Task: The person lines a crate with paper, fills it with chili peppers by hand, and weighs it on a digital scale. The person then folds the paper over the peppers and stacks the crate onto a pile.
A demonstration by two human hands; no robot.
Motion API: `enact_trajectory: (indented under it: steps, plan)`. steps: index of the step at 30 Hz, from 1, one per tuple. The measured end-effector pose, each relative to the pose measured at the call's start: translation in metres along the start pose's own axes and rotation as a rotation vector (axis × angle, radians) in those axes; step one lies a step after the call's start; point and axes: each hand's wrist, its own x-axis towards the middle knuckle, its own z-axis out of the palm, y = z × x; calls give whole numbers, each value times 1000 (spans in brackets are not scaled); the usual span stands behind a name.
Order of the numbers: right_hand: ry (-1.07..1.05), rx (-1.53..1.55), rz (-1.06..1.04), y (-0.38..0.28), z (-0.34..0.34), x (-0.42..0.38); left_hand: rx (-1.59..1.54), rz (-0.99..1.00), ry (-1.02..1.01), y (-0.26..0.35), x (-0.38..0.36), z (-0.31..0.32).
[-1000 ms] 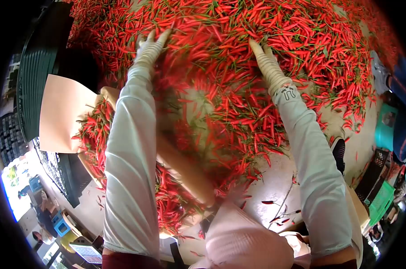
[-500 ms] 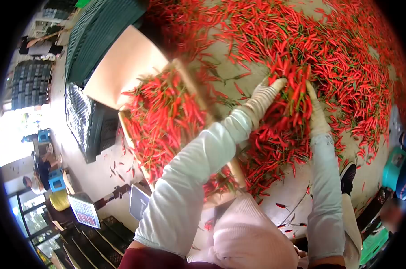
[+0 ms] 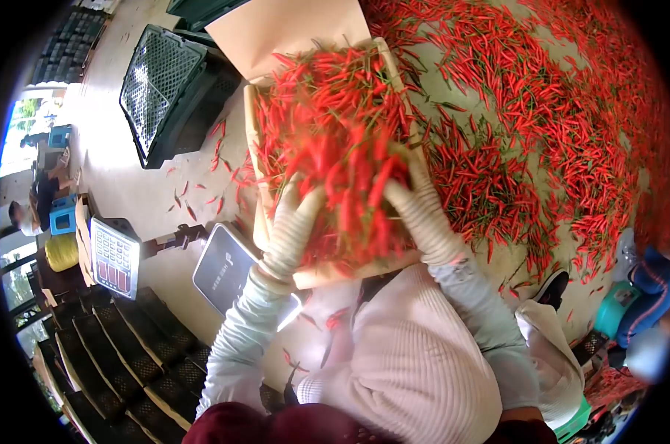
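Note:
Both gloved hands are over a cardboard box (image 3: 250,133) heaped with red chili peppers (image 3: 335,81), their green stems showing. My left hand (image 3: 296,218) is at the near left side of the heap, and my right hand (image 3: 416,203) at the near right, by the box wall. Between them they cup a bunch of chili peppers (image 3: 346,174), smeared by motion. Thumbs and fingers curve around the bunch; some fingertips are hidden among the peppers. The box's raised flap (image 3: 290,33) stands at the far end.
Chili peppers (image 3: 490,192) cover much of the floor to the right. Dark green crates (image 3: 172,96) stand at the left. A scale platform (image 3: 224,266) and its display (image 3: 115,255) are nearer, with black crates (image 3: 120,355) below. A person (image 3: 46,192) is at far left.
Both hands have moved left from the floor pile to above the box, bringing a bunch of chili peppers along. The view has shifted, putting the box in the middle.

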Motion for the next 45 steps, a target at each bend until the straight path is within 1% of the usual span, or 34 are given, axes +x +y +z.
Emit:
enact_trajectory:
  steps: [1, 2, 5, 6, 8, 10, 11, 12, 14, 16, 18, 19, 20, 22, 23, 24, 25, 26, 27, 28, 30, 31, 33, 34, 35, 36, 37, 38, 39, 40, 42, 43, 44, 45]
  plan:
    - [-44, 243, 50, 3, 12, -3, 123, 58, 73, -25, 2, -11]
    - [-14, 127, -55, 0, 14, -7, 259, 122, 117, -47, 0, -20]
    - [21, -156, -205, -15, 15, -25, 589, 365, 183, -71, -21, -29]
    - [34, -239, -253, -15, 21, -32, 574, 404, 297, -65, -28, -17]
    - [24, -216, -231, -11, 30, -27, 647, 387, 214, -46, -33, -2]
    - [25, -305, -331, 2, 34, -6, 697, 290, 156, -31, -18, 8]
    - [87, -317, -361, 7, 33, 8, 598, 373, 168, -36, -5, 9]
    - [57, -337, -329, 6, 27, 16, 539, 375, 184, -22, 8, 10]
    - [63, -282, -327, 12, 23, 23, 573, 494, 234, -27, 42, 1]
    - [75, -350, -349, 9, 19, 10, 556, 627, 262, -22, 79, -7]
    - [156, -346, -309, 15, 17, -8, 614, 719, 335, -15, 120, -17]
    - [118, -164, -197, 22, 16, -14, 617, 723, 324, -14, 145, -22]
    - [114, -167, -191, 20, 16, -13, 619, 727, 313, -14, 167, -24]
    - [218, -177, -194, 5, 8, -8, 808, 645, 292, -11, 194, -21]
    - [151, -191, -228, 1, 9, 3, 823, 655, 285, -30, 218, -21]
    - [83, -203, -262, -3, 10, 13, 823, 654, 284, -35, 221, -20]
    - [15, -212, -296, -8, 12, 24, 902, 630, 266, -36, 223, -20]
    - [-119, -216, -348, -18, 18, 33, 977, 611, 253, -34, 227, -20]
    - [-87, -436, -441, -3, 31, 26, 999, 590, 196, -34, 219, -24]
    - [-115, -509, -470, -3, 38, 14, 1092, 613, 214, -37, 202, -26]
    - [-179, -542, -416, 5, 45, -3, 1147, 688, 198, -62, 184, -36]
    - [-176, -596, -424, 8, 47, -4, 1147, 688, 201, -67, 185, -36]
    - [-164, -639, -414, 9, 57, 1, 1032, 574, 183, -70, 186, -35]
    - [-143, -679, -409, 11, 60, 7, 1075, 535, 123, -69, 190, -34]
    - [-161, -629, -430, 13, 57, 7, 1032, 574, 122, -60, 188, -38]
    - [-152, -631, -449, 7, 49, 0, 995, 586, 88, -64, 175, -41]
    - [-157, -693, -410, 5, 40, -7, 1007, 521, 16, -54, 168, -41]
    - [-156, -732, -395, -5, 37, -10, 1071, 478, -49, -54, 139, -42]
    - [-113, -726, -391, -18, 23, -15, 1058, 496, -12, -61, 129, -46]
    - [-98, -757, -412, -12, 22, -18, 1031, 519, 15, -66, 123, -39]
    - [68, -588, -391, 26, 19, -37, 1008, 560, 74, -80, 102, -35]
    - [44, -644, -352, 23, 18, -38, 1025, 525, 72, -77, 103, -34]
    - [-91, -690, -360, 25, 20, -48, 1039, 412, 152, -74, 128, -27]
    - [-106, -727, -381, 30, 21, -50, 1034, 405, 165, -76, 141, -23]
